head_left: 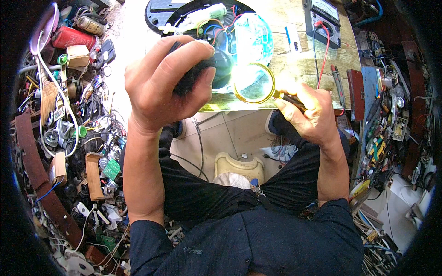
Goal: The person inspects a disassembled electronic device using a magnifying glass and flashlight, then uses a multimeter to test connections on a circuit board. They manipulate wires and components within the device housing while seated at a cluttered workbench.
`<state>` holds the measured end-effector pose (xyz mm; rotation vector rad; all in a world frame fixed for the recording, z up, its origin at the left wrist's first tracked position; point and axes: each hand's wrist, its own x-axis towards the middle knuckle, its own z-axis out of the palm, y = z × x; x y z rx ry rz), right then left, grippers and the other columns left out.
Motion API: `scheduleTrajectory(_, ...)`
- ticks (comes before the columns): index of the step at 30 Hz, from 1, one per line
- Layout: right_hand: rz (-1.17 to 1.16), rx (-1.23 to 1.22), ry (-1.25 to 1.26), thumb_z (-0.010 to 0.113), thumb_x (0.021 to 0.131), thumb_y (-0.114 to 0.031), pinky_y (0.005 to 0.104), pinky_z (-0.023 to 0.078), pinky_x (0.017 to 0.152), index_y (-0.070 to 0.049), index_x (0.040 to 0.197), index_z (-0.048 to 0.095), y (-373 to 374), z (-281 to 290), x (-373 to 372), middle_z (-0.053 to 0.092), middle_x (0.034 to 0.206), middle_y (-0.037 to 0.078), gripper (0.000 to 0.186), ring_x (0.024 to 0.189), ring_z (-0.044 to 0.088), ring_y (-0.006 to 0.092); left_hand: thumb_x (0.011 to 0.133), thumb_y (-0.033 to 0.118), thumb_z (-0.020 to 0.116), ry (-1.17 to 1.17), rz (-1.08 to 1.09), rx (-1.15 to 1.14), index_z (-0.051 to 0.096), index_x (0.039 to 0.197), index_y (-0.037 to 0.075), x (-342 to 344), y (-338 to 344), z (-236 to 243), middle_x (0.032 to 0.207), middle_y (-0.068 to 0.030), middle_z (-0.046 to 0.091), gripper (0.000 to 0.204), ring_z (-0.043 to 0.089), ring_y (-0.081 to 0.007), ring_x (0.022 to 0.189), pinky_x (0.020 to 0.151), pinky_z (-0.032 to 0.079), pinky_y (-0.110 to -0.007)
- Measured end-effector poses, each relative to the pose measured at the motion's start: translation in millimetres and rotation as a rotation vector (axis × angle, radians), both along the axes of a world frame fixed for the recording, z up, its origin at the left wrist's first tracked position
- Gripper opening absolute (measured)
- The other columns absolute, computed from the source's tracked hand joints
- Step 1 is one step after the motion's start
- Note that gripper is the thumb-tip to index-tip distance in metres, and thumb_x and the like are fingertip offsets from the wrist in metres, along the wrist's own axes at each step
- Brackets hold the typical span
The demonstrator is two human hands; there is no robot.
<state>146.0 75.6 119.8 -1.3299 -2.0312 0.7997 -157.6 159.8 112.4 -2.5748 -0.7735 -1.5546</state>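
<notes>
My left hand (159,85) is raised over the near edge of the table, its fingers curled round a dark, rounded object (195,76) whose kind I cannot make out. Between the fingers of my right hand (308,112) is the handle of a magnifying glass with a gold rim. Its round lens (254,83) hangs at the table's edge, bright with glare. Beyond both hands lies an opened round black housing (177,16) with coloured wires (225,23), a pale cylindrical part (205,16) and a circuit board (255,39) washed out blue-white by strong light.
An analog multimeter (324,20) sits at the far right, its red lead (328,41) running to test probes (337,80). A small white-and-blue item (292,39) lies on the wooden table. Piled parts and cables (92,133) crowd the left; more clutter (380,133) fills the right. Below is a cream stool (241,165).
</notes>
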Motion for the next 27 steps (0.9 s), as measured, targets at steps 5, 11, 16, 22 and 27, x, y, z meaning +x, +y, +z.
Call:
scheduleTrajectory(5, -0.045, -0.034, 0.008, 0.08, 0.092, -0.013, 0.0357, 0.057, 0.067, 0.0, 0.113, 0.072, -1.9, -5.8, 1.5, 0.076, 0.089, 0.016, 0.026, 0.075, 0.075, 0.0277, 0.077, 0.006, 0.083, -0.015, -0.002, -0.003, 0.074, 0.109, 0.007, -1.0, 1.5, 1.1, 0.092, -0.0108, 0.075, 0.033, 0.074, -0.0247, 0.07, 0.058, 0.06, -0.033)
scheduleTrajectory(11, -0.039, -0.024, -0.004, 0.081, 0.092, -0.017, 0.0384, 0.057, 0.066, -0.003, 0.113, 0.072, -0.2, -7.2, 1.4, 0.075, 0.087, 0.016, 0.027, 0.073, 0.075, 0.0312, 0.077, 0.007, 0.083, -0.008, 0.009, -0.009, 0.074, 0.109, 0.007, -1.9, 1.6, 1.3, 0.092, -0.0108, 0.075, 0.033, 0.074, -0.0243, 0.07, 0.059, 0.06, -0.033)
scheduleTrajectory(16, -0.042, -0.001, 0.012, 0.082, 0.092, -0.017, 0.0386, 0.056, 0.065, -0.003, 0.111, 0.072, 0.9, -8.3, -0.4, 0.075, 0.086, 0.016, 0.026, 0.072, 0.074, 0.031, 0.077, 0.007, 0.083, -0.014, -0.002, 0.0, 0.075, 0.109, 0.007, -1.8, 3.3, 0.6, 0.092, -0.0104, 0.075, 0.033, 0.074, -0.0238, 0.07, 0.059, 0.06, -0.032)
scheduleTrajectory(22, -0.031, -0.019, -0.006, 0.081, 0.092, -0.014, 0.0359, 0.056, 0.066, -0.001, 0.112, 0.072, 0.7, -5.5, -0.4, 0.075, 0.086, 0.016, 0.026, 0.072, 0.074, 0.0275, 0.077, 0.007, 0.083, -0.008, 0.009, -0.01, 0.075, 0.108, 0.007, -0.8, 1.8, 0.6, 0.092, -0.0101, 0.075, 0.032, 0.075, -0.0237, 0.07, 0.059, 0.06, -0.032)
scheduleTrajectory(27, -0.014, -0.012, -0.019, 0.079, 0.092, -0.01, 0.0316, 0.056, 0.068, 0.003, 0.113, 0.072, 1.1, -3.7, -0.4, 0.076, 0.087, 0.015, 0.025, 0.074, 0.075, 0.0224, 0.077, 0.007, 0.083, -0.013, 0.001, -0.009, 0.075, 0.108, 0.007, -0.8, 2.9, -0.3, 0.091, -0.0098, 0.075, 0.032, 0.074, -0.0231, 0.069, 0.058, 0.06, -0.032)
